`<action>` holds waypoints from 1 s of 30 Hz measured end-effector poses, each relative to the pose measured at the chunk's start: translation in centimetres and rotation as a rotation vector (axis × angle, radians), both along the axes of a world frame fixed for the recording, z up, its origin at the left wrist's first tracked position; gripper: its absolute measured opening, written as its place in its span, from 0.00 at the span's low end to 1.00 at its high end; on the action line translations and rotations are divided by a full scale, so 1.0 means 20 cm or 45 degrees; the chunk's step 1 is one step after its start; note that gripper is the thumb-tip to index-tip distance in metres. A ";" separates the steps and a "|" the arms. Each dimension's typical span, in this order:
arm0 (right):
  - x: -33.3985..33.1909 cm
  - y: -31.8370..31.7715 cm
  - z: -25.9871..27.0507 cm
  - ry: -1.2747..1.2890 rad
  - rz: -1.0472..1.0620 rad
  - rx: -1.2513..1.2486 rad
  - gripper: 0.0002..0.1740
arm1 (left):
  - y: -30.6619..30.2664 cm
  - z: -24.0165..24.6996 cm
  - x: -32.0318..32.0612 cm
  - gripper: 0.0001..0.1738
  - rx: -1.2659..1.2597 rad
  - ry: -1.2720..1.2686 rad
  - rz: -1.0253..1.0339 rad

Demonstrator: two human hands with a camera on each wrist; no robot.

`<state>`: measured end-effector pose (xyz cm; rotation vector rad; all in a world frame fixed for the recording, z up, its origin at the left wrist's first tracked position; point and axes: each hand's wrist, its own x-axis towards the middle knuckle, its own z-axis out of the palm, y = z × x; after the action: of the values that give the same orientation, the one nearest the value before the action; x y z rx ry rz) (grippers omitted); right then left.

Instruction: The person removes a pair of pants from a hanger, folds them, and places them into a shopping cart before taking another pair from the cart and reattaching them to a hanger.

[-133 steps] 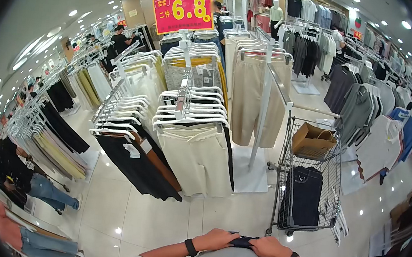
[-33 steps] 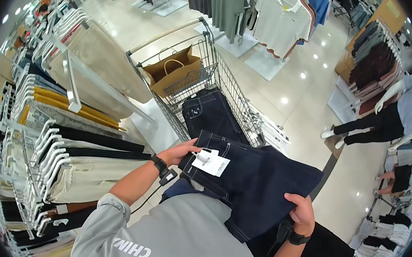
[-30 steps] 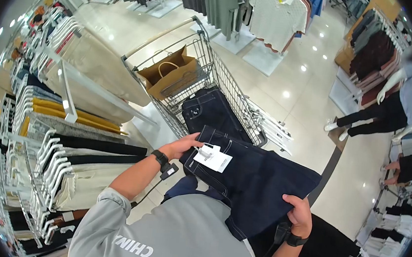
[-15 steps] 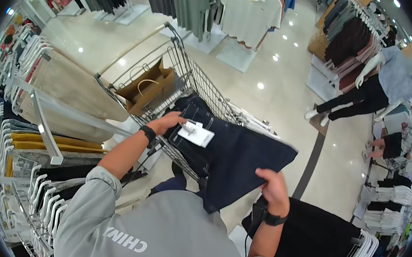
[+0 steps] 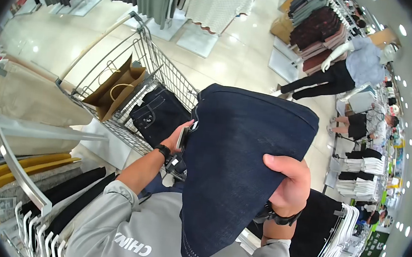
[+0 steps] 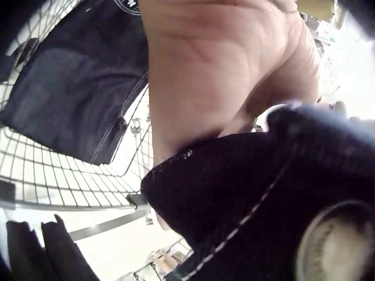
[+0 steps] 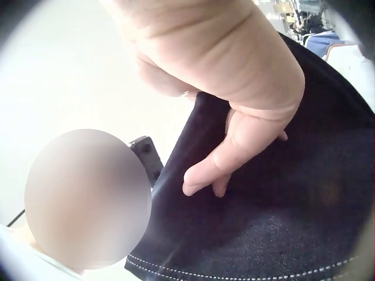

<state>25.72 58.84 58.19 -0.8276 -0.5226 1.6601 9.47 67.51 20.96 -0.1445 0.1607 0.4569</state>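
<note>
In the head view, a navy denim garment (image 5: 233, 151) is held up before the grey sweatshirt. At its left edge the left hand (image 5: 179, 137) grips the waist end; its fingertips are partly hidden. The right hand (image 5: 290, 183) pinches the right side, thumb on the near face. A button (image 6: 337, 243) and pale stitching show in the left wrist view, with the left hand (image 6: 217, 70) above the dark cloth (image 6: 234, 187). The right wrist view shows the right hand's (image 7: 234, 88) curled fingers against the denim (image 7: 281, 205), above a stitched hem.
Left of the garment stands a wire cart (image 5: 169, 70) holding a brown paper bag (image 5: 115, 90) and dark folded jeans (image 5: 160, 116). Clothes racks stand at lower left and lower right (image 5: 315, 228). A mannequin (image 5: 337, 74) is at upper right; people are beyond it.
The navy garment has been raised and tilted, so its white tag no longer shows as before. Both hands keep hold of it. The cart has shifted left in the head view.
</note>
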 end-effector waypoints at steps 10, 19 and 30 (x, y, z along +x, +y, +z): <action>0.14 -0.08 -0.08 0.173 -0.092 -0.153 0.23 | -0.11 0.09 0.00 0.31 -0.178 0.273 0.068; 0.56 -0.26 -0.50 -0.224 -0.083 -0.375 0.26 | 0.02 -0.20 -0.47 0.17 0.232 0.771 -0.257; 0.36 -0.12 -1.18 -0.879 0.494 -0.778 0.25 | 0.38 -0.56 -0.56 0.23 1.184 1.687 -0.285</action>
<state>32.84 56.49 34.52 -1.8786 -0.6812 1.8966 -1.68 75.06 9.75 1.1155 1.2186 0.3006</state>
